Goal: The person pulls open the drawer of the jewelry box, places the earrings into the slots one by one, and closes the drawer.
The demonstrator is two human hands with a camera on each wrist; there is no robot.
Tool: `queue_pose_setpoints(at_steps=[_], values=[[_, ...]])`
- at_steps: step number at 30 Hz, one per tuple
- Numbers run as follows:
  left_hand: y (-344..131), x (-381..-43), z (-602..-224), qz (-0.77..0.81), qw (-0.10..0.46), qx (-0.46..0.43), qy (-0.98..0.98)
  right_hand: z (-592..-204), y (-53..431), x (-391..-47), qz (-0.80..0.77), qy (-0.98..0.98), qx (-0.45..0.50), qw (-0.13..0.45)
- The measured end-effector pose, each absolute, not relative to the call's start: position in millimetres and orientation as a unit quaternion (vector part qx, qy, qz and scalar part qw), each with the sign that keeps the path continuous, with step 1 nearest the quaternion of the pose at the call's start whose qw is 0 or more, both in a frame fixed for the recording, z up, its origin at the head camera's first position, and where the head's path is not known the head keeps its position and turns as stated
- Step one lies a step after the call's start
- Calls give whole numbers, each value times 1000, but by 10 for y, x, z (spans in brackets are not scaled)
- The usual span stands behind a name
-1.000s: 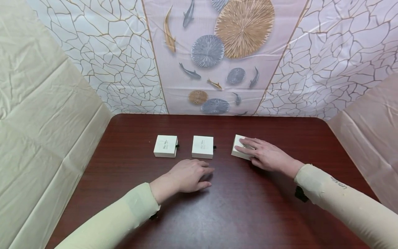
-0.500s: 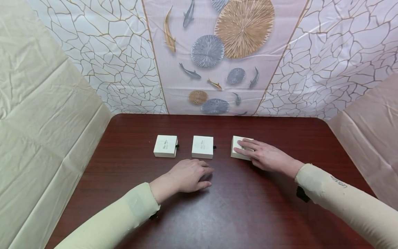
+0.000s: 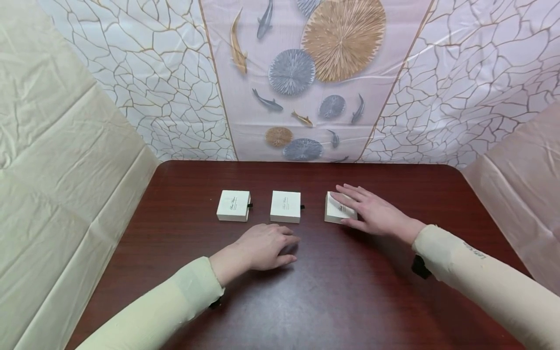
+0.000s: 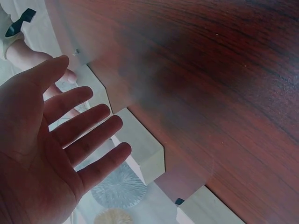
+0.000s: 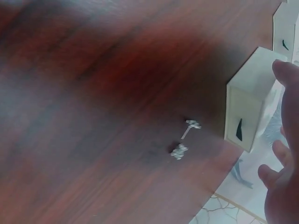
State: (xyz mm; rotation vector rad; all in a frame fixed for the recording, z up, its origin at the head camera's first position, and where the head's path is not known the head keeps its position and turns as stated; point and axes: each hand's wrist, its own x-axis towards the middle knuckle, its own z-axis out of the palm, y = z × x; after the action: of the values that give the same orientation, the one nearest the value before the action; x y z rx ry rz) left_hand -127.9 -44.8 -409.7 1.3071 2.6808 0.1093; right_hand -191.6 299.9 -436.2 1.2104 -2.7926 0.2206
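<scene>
In the head view, three small flat white boxes with printed lids stand in a row: a left box (image 3: 234, 203), a middle box (image 3: 286, 204) and a right box (image 3: 335, 210). My right hand (image 3: 374, 212) reaches over the right box with fingers spread and straight, its thumb by the front edge. A dark pull tab (image 5: 239, 129) shows on that box's side in the right wrist view. My left hand (image 3: 264, 247) stays low over the table in front of the middle box, holding nothing. Its loosely extended fingers (image 4: 93, 119) show in the left wrist view.
Beside the right box, hidden from the head view by my right hand, lie two small sparkling silvery pieces (image 5: 179, 151), one with a thin stem. The dark red wooden table (image 3: 323, 301) ends at a patterned cloth backdrop (image 3: 302, 97), with cream cloth at both sides.
The right box has turned from askew to square with the row. My right hand has then spread its fingers, moving them back over the box. The left hand keeps its place.
</scene>
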Motion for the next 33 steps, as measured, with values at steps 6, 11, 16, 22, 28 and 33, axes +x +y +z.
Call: queue_pose_setpoints(at_steps=[6,11,16,22,28,33], values=[[-447,-1280,-4118,37,82,434,896,-4384,2903,-1984,76,-920,385,18],[-450,-1279,-4122,36,84,433,897,-4436,2828,-2024,64,-922,382,-2],[-467,-1276,-4132,35,85,430,898,-4429,2808,-2029,57,-921,385,-8],[-475,-1269,-4142,33,91,430,898,-4424,2819,-1997,40,-909,415,-6],[-469,-1271,-4144,33,88,433,896,-4427,2835,-1971,33,-900,434,2],[-457,-1277,-4138,33,86,434,896,-4434,2822,-1989,35,-905,425,0]])
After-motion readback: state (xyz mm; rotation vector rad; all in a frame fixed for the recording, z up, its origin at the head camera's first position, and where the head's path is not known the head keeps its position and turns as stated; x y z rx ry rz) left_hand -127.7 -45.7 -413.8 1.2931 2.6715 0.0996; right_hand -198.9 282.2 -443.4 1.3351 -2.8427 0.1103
